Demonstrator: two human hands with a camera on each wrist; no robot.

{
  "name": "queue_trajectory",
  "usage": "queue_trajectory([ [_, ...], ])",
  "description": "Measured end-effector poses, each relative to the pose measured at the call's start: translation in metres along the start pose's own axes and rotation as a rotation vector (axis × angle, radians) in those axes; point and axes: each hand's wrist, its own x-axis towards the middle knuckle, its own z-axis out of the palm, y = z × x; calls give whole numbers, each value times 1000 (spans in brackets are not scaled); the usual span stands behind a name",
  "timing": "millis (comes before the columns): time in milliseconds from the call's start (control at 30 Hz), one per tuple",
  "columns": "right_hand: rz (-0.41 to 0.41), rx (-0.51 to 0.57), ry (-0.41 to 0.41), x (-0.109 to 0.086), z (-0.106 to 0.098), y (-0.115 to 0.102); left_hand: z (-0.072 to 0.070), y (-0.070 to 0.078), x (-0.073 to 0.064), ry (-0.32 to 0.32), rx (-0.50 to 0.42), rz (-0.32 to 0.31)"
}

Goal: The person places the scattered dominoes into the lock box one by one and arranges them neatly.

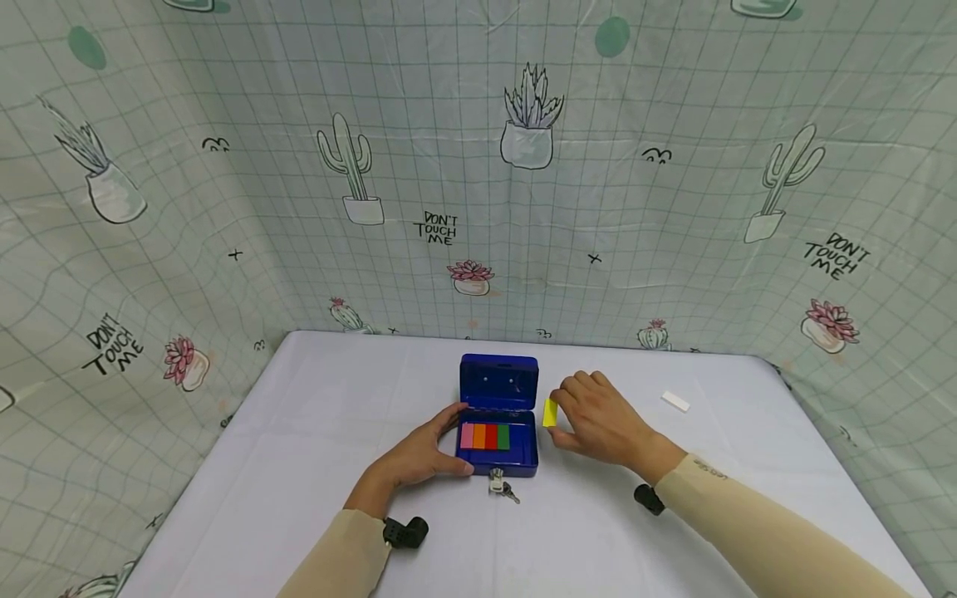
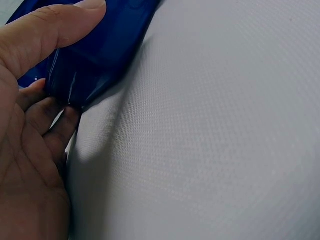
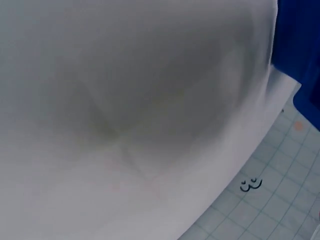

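A small blue metal cash box (image 1: 526,455) stands on the table with its lid (image 1: 498,384) raised. Inside lie a pink block (image 1: 467,436), an orange block (image 1: 479,436), a red block (image 1: 491,436) and a green block (image 1: 504,436), side by side. My left hand (image 1: 419,455) grips the box's left side, thumb at the front corner and fingers towards the back; the left wrist view shows the thumb over the blue wall (image 2: 90,65). Just right of the box, my right hand (image 1: 601,419) pinches a yellow block (image 1: 550,413) between thumb and fingers. The right wrist view does not show that hand.
A lock with keys (image 1: 499,483) sits at the front of the box. A white block (image 1: 676,402) lies on the white-covered table (image 1: 314,465), to the right beyond my right hand. Printed curtain (image 1: 419,166) surrounds the table at the back and sides.
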Motion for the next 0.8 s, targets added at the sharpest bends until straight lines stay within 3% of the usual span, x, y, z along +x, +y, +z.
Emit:
queue_trajectory([
  [467,-24,13,-115,24,5,-33,0,1,-1,5,1,-9],
  [800,-9,-39,-200,32,10,-43,-1,1,0,-2,11,0],
])
